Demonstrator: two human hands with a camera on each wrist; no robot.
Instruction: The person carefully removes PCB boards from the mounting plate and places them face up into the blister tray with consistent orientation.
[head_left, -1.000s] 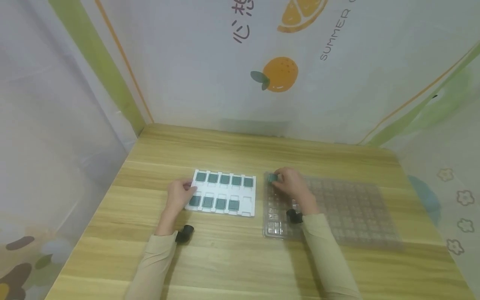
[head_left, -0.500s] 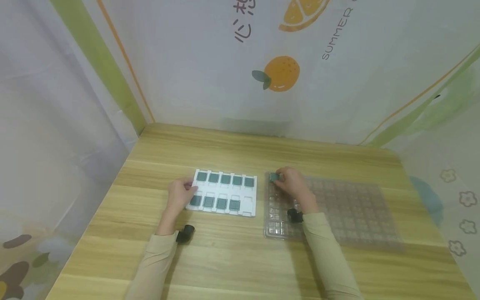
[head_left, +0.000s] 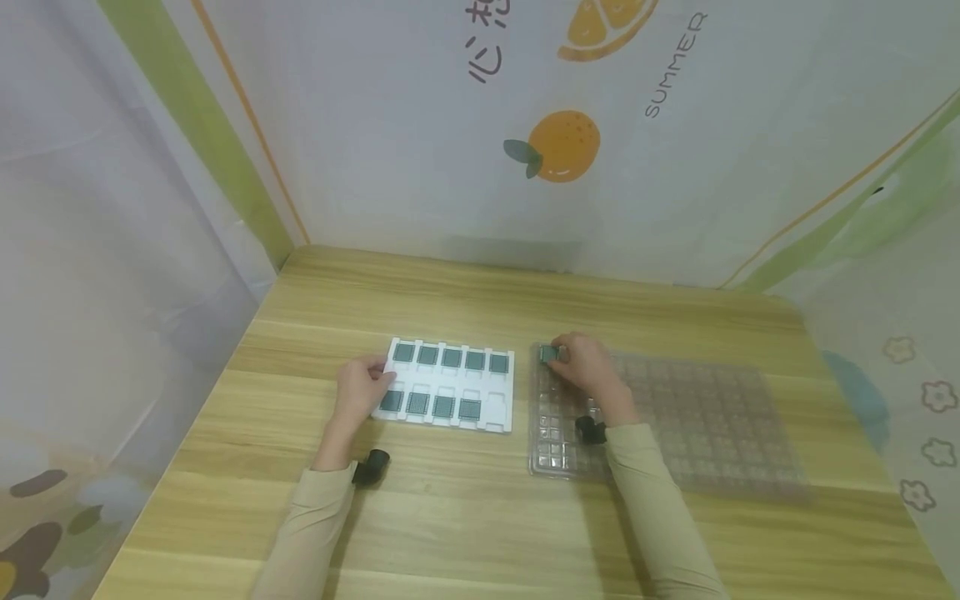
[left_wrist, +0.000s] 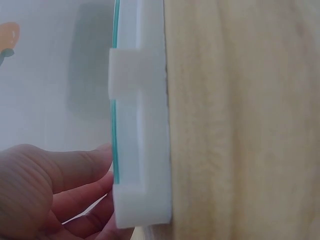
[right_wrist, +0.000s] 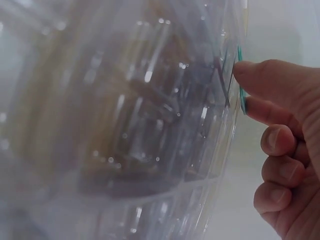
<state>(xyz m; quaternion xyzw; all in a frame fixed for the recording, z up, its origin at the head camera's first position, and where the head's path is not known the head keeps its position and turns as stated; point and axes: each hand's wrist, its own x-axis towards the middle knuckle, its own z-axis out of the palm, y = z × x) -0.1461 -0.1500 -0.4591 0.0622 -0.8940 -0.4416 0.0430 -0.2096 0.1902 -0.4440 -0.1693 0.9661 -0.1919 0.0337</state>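
My left hand [head_left: 362, 390] grips the left end of a white tray [head_left: 442, 381], thumb at the top edge and fingers curled against its side in the left wrist view. Green square chips [head_left: 452, 358] sit in two rows of pockets; the front row's rightmost pocket holds none. My right hand [head_left: 591, 369] pinches another green square chip [head_left: 548, 354] between thumb and index finger, over the far left corner compartment of a clear plastic tray [head_left: 551, 454]. Seen edge-on in the right wrist view, this chip [right_wrist: 243, 102] stands close against the clear tray, the other fingers curled below.
The clear tray's grid of compartments stretches right beneath my right forearm. Both trays lie on a wooden table [head_left: 450, 508], a narrow strip of wood between them. A printed curtain [head_left: 397, 150] hangs along the back and sides. Each wrist wears a black camera mount [head_left: 371, 468].
Both hands keep nearly the same places and grips. The view has shifted very slightly; the chip stays at the clear tray's corner compartment.
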